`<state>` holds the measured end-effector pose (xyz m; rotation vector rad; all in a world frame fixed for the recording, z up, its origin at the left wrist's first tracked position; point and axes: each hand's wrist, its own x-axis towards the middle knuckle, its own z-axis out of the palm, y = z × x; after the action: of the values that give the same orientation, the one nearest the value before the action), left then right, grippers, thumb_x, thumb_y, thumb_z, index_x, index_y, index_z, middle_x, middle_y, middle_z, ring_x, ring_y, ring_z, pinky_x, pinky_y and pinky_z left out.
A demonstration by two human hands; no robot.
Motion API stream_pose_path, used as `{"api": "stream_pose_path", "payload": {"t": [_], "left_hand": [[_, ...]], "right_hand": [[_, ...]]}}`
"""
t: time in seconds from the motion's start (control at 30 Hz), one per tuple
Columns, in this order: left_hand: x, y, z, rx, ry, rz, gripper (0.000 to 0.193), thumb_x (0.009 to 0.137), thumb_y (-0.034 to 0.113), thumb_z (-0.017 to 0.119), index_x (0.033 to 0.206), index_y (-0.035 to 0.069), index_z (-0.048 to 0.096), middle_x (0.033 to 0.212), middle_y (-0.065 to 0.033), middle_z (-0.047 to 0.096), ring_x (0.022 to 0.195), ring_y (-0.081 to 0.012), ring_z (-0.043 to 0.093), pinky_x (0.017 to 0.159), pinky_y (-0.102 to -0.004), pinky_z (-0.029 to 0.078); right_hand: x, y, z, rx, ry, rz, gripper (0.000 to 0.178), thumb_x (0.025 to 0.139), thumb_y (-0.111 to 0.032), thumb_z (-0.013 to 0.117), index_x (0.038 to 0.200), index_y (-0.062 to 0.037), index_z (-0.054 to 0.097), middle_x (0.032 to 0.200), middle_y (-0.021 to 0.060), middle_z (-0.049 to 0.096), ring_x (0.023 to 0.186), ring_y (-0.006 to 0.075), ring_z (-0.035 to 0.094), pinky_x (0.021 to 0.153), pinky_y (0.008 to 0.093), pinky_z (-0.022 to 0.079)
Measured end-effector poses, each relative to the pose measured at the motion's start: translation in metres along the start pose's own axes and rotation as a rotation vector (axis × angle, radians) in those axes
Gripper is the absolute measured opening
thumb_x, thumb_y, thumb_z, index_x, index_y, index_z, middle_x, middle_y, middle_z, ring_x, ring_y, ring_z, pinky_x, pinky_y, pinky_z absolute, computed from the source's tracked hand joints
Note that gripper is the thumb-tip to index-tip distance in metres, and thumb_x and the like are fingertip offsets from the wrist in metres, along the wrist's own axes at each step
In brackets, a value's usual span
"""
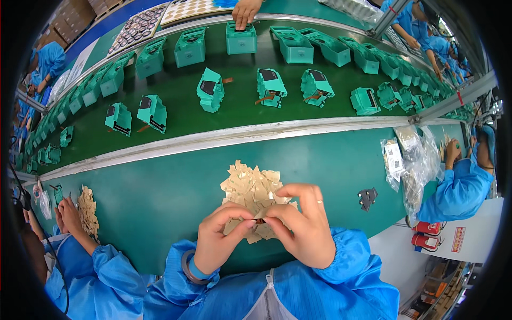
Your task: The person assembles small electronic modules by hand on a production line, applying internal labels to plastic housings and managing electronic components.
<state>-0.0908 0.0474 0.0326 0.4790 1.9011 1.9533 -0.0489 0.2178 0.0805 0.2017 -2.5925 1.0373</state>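
Both hands meet above the front of a heap of small beige paper-like pieces (248, 184) on the green bench. With thumb and fingertips, my left hand (221, 234) pinches one edge of a small beige piece (261, 215). My right hand (304, 226) pinches the other side of it, index finger and thumb close to the left fingertips. A dark brownish bit shows just under the piece, between the fingers; its shape is too small to tell. The fingers hide much of the held piece and part of the heap behind.
Beyond a metal rail (213, 140), a green conveyor carries rows of turquoise plastic housings (271, 85). A small black part (367, 198) lies to the right, near plastic bags (408, 160). Co-workers sit on both sides; another person's hand (245, 12) touches a far housing.
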Motion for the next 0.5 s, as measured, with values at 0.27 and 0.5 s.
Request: {"api": "stream_pose_path", "payload": {"t": [0.27, 0.5], "left_hand": [[0.0, 0.008, 0.01, 0.143, 0.027, 0.12, 0.013, 0.073, -0.01, 0.063, 0.084, -0.003, 0.061, 0.087, -0.0093, 0.058, 0.079, -0.0159, 0.056, 0.07, -0.0253, 0.044], [-0.003, 0.009, 0.014, 0.272, 0.034, 0.192, 0.013, 0.072, -0.008, 0.065, 0.083, -0.002, 0.063, 0.081, -0.0085, 0.059, 0.073, -0.0158, 0.057, 0.063, -0.0251, 0.046]], "right_hand": [[-0.013, 0.003, 0.008, 0.108, -0.046, 0.032, 0.016, 0.074, -0.005, 0.066, 0.088, -0.0038, 0.06, 0.091, 0.0078, 0.055, 0.079, 0.0266, 0.055, 0.07, 0.0343, 0.044], [-0.012, -0.001, 0.0, 0.148, -0.042, 0.078, 0.017, 0.069, 0.0, 0.068, 0.085, -0.0034, 0.063, 0.087, 0.0077, 0.059, 0.075, 0.0242, 0.059, 0.065, 0.0314, 0.048]]}}
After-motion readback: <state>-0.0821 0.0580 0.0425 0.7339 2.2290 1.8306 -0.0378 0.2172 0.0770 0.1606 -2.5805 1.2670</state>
